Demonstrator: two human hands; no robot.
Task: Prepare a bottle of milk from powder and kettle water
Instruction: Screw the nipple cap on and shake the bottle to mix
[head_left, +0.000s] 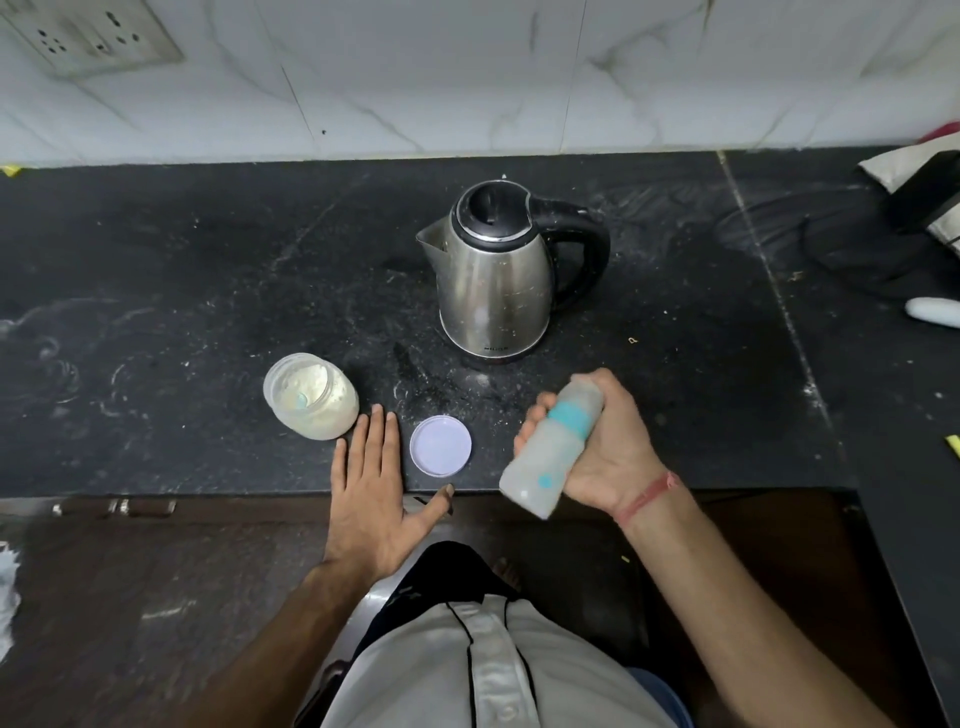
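Observation:
My right hand (608, 452) grips a baby bottle (545, 457) with a teal collar, held tilted above the counter's front edge; the bottle looks blurred and milky white inside. My left hand (371, 493) lies flat and open on the counter edge, fingers spread, holding nothing. Just left of its fingertips stands an open jar of white milk powder (311, 397) with a teal scoop inside. The jar's pale lid (440, 446) lies flat between my hands. A steel kettle (496, 275) with a black lid and handle stands behind them, lid closed.
The black stone counter (182, 291) runs to a white marble wall with a socket plate (88, 36) at top left. A bag (924, 192) and a white object (935, 312) lie at the far right. A dark cord (841, 249) loops there.

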